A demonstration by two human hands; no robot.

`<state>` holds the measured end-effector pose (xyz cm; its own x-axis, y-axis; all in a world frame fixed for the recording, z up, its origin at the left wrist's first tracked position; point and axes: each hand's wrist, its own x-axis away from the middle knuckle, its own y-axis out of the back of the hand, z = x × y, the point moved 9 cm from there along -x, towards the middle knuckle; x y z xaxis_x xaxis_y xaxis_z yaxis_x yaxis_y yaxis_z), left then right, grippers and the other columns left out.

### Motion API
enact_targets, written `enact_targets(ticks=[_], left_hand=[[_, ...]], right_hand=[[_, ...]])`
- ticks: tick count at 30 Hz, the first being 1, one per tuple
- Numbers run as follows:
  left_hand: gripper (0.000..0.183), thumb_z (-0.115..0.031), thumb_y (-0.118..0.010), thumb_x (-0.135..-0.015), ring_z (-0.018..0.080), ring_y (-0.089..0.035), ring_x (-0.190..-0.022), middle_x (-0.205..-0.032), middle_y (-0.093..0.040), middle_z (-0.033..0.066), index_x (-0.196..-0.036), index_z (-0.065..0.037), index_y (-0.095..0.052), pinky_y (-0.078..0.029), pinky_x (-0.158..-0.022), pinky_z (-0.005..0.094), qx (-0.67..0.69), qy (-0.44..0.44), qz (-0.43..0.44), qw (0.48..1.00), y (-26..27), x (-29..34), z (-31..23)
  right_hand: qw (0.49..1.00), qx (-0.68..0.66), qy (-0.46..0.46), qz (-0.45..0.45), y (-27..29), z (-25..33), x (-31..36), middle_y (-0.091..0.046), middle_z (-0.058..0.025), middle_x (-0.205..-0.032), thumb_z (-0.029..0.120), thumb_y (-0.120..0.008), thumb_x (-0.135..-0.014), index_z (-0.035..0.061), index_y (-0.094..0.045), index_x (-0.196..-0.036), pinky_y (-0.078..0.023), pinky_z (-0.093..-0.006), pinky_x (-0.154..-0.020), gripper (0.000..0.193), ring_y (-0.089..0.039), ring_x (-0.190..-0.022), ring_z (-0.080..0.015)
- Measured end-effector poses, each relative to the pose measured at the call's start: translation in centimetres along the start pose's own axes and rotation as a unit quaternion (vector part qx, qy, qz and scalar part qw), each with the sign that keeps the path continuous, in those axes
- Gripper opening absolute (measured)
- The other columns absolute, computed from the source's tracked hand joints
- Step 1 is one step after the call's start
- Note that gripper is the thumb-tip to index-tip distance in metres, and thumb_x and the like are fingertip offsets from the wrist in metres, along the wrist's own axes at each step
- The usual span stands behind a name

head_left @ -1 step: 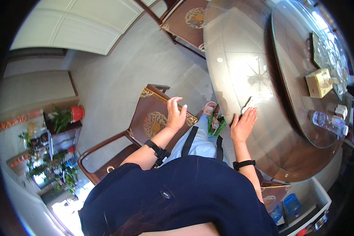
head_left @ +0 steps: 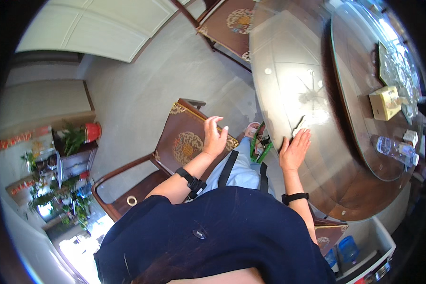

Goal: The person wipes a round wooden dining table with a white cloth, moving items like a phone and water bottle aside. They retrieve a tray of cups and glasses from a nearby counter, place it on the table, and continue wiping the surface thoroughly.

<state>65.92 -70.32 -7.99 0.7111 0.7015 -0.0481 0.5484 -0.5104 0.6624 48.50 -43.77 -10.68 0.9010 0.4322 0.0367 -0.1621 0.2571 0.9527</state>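
Note:
My left hand (head_left: 215,137) hangs in the air over the brown patterned chair seat (head_left: 175,137), fingers apart and slightly bent, holding nothing. On the near left part of the glass-covered round wooden table (head_left: 312,175), my right hand (head_left: 296,149) lies flat with its fingers stretched forward and the thumb apart. A small white object with a dark edge (head_left: 298,124) lies at its fingertips; the fingers partly cover it, and I cannot make out its kind. Both wrists wear black bands.
A glass turntable (head_left: 350,90) holds a yellow tissue box (head_left: 384,103), a clear plastic bottle (head_left: 394,148) and a small white box (head_left: 410,137). A green-edged bag (head_left: 265,152) stands by my legs. A tape roll (head_left: 132,200) lies on the left chair. Potted plants (head_left: 73,139) stand far left.
The view has shifted very slightly, so the room's edges sit a little differently. Both hands keep the same pose and place.

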Motion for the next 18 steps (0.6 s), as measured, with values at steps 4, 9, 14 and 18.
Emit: enact_targets(ticks=[4,9,14,18], left_hand=[[0.037,-0.009,-0.066,-0.085,0.0341,-0.048,-0.120,-0.122,-0.048,0.0176,-0.118,-0.003,-0.052,-0.038,-0.107,0.0417,0.028,-0.033,0.012,0.999,-0.4,4.0,-2.6],[0.039,-0.009,-0.066,-0.085,0.0346,-0.046,-0.121,-0.124,-0.047,0.0180,-0.120,-0.003,-0.052,-0.037,-0.107,0.0418,0.038,-0.035,0.045,0.998,-0.4,9.8,-3.9],[0.042,-0.006,-0.066,-0.082,0.0366,-0.045,-0.122,-0.125,-0.045,0.0195,-0.120,-0.003,-0.050,-0.037,-0.107,0.0439,0.011,-0.036,0.029,0.999,1.8,12.6,-4.9],[0.042,-0.005,-0.066,-0.081,0.0372,-0.045,-0.121,-0.124,-0.045,0.0201,-0.120,-0.003,-0.050,-0.035,-0.108,0.0441,0.006,0.006,0.015,1.000,2.9,14.2,-3.5]], right_hand=[[0.995,0.025,0.077,-0.051,0.8,-0.4,0.7,-0.028,-0.0268,-0.155,0.033,-0.053,-0.096,-0.0041,-0.028,-0.150,-0.022,-0.0530,-0.117,0.070,-0.028,-0.143,-0.0422],[0.995,0.005,0.078,-0.069,0.7,-0.8,0.6,-0.032,-0.0236,-0.154,0.035,-0.051,-0.098,-0.0016,-0.032,-0.149,-0.022,-0.0508,-0.117,0.066,-0.029,-0.144,-0.0384],[0.993,0.001,0.081,-0.083,1.3,-0.9,0.6,-0.033,-0.0228,-0.154,0.036,-0.051,-0.098,-0.0003,-0.033,-0.149,-0.022,-0.0500,-0.118,0.065,-0.030,-0.143,-0.0380],[0.993,0.000,0.081,-0.089,1.4,-1.0,0.0,-0.034,-0.0229,-0.153,0.036,-0.051,-0.098,-0.0007,-0.033,-0.148,-0.022,-0.0501,-0.117,0.065,-0.030,-0.143,-0.0377]])
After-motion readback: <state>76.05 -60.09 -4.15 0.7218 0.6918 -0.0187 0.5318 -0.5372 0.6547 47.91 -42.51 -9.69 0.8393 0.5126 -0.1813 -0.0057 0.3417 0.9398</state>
